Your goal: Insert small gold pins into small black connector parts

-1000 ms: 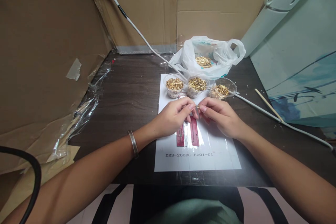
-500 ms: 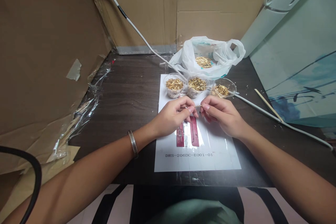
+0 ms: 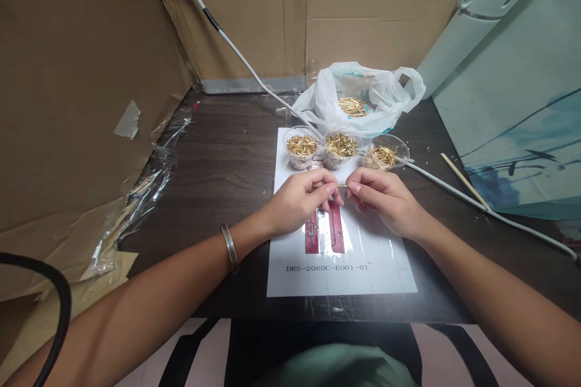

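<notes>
A thin gold-coloured metal pin (image 3: 342,186) spans the small gap between my two hands. My left hand (image 3: 305,201) pinches one end of it between thumb and forefinger. The other end is pinched by my right hand (image 3: 384,198). Both hands are held over a white sheet (image 3: 290,283) printed with a code and a picture of red parts (image 3: 336,228). Just beyond the fingers stand three clear plastic cups of small gold-coloured metal pieces: a left cup (image 3: 302,160), a middle cup (image 3: 336,161) and a right cup (image 3: 402,146).
Behind the cups lies an open white plastic bag (image 3: 318,100) holding longer gold pins (image 3: 353,107). A white cable (image 3: 245,63) crosses the dark table (image 3: 213,145). To the right rests a thin wooden stick (image 3: 465,182). Cardboard walls (image 3: 254,24) enclose the back and left.
Both hands stay almost in place, still pinching the pin. The right fingers have shifted slightly, and the gold pin between the hands shows more clearly.
</notes>
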